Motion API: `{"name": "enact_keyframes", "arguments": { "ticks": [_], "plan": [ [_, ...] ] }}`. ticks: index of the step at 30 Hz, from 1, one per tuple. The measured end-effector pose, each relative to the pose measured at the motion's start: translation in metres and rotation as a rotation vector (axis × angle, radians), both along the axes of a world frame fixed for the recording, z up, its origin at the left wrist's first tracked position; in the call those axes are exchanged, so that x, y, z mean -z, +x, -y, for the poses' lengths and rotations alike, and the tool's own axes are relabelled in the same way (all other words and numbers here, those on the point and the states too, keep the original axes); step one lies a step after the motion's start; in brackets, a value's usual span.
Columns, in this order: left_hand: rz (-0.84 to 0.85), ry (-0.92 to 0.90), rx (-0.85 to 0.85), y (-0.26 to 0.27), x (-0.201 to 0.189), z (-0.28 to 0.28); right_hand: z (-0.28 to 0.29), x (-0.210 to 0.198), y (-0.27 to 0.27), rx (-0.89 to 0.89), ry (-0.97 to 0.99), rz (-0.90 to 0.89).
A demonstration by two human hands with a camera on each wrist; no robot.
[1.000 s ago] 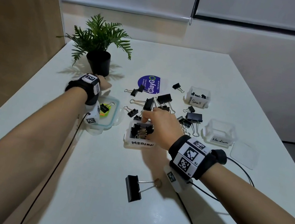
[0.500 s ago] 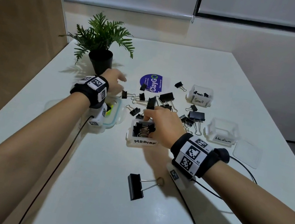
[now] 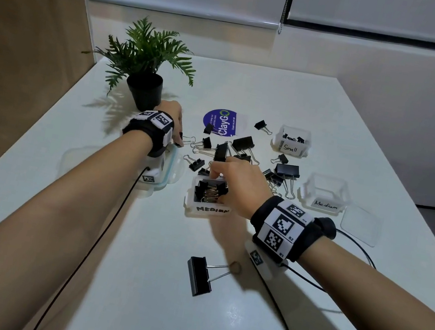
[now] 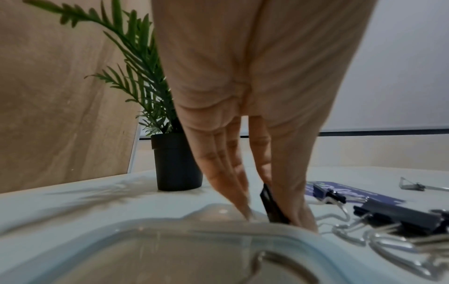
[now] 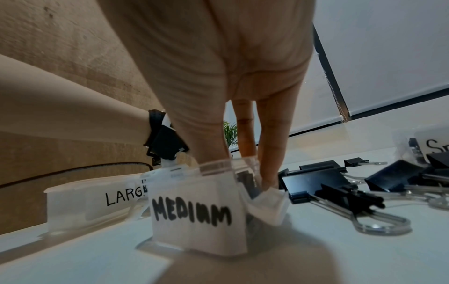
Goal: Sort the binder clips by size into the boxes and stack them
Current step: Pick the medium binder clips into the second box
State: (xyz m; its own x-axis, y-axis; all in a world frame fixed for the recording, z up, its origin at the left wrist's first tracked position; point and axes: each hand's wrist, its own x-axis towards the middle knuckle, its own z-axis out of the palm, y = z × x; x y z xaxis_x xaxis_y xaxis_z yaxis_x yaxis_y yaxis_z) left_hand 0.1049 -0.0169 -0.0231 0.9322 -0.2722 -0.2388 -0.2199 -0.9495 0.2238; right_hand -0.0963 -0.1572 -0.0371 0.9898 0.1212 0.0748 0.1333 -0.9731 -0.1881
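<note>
My left hand reaches past the teal-rimmed Large box to the loose clips; in the left wrist view its thumb and fingers pinch a small black binder clip standing on the table. My right hand is over the near Medium box, which is full of black clips. In the right wrist view its thumb and fingers dip inside that box and close on a black clip at the far wall.
Loose clips lie between the boxes. A Small box, an empty second Medium box and a loose lid sit to the right. One large clip lies near me. A potted plant stands far left.
My left hand has left the Large box, moved forward and right to the loose clips and pinched one. My right hand has stayed in the Medium box.
</note>
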Motion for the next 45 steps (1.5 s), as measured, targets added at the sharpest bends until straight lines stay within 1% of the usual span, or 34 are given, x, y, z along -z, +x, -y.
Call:
{"name": "enact_keyframes", "arguments": {
  "ticks": [2,5,7,10,13,17,22,26,28,32,35,39,43,45],
  "plan": [
    [0.024,-0.007,0.018,-0.005,0.000,0.000,0.000,0.001,0.001,0.002,0.000,-0.002],
    [0.106,-0.041,0.062,-0.014,0.000,0.000,0.000,0.003,0.002,0.007,-0.010,0.010],
    [0.177,-0.105,0.079,-0.022,-0.003,-0.003,0.000,0.005,0.003,0.010,-0.017,0.013],
    [0.244,-0.262,0.129,-0.042,-0.013,-0.011,0.001,0.005,0.005,0.013,-0.016,0.014],
    [0.245,-0.361,0.223,-0.074,-0.020,-0.018,0.003,0.005,0.006,0.024,0.002,0.003],
    [0.180,-0.458,0.347,-0.117,-0.018,-0.026,0.003,0.006,0.006,0.044,0.018,-0.006],
    [0.148,-0.462,0.375,-0.149,-0.011,-0.023,0.005,0.009,0.008,0.067,0.033,-0.007],
    [0.140,-0.448,0.347,-0.162,-0.009,-0.016,0.005,0.010,0.009,0.063,0.031,-0.010],
    [0.154,-0.409,0.319,-0.166,-0.008,-0.013,0.006,0.010,0.009,0.061,0.033,-0.015],
    [0.227,-0.264,0.285,-0.173,-0.009,-0.011,0.006,0.011,0.009,0.066,0.028,-0.011],
    [0.279,-0.155,0.315,-0.175,-0.013,-0.010,0.007,0.011,0.008,0.067,0.025,-0.004],
    [0.282,-0.161,0.342,-0.177,-0.014,-0.009,0.007,0.012,0.008,0.073,0.021,0.006],
    [0.253,-0.163,0.279,-0.178,-0.011,-0.009,0.006,0.010,0.007,0.078,0.024,-0.008],
    [0.241,-0.109,0.266,-0.179,-0.008,-0.006,0.006,0.009,0.006,0.077,0.030,-0.021]
  ]
}}
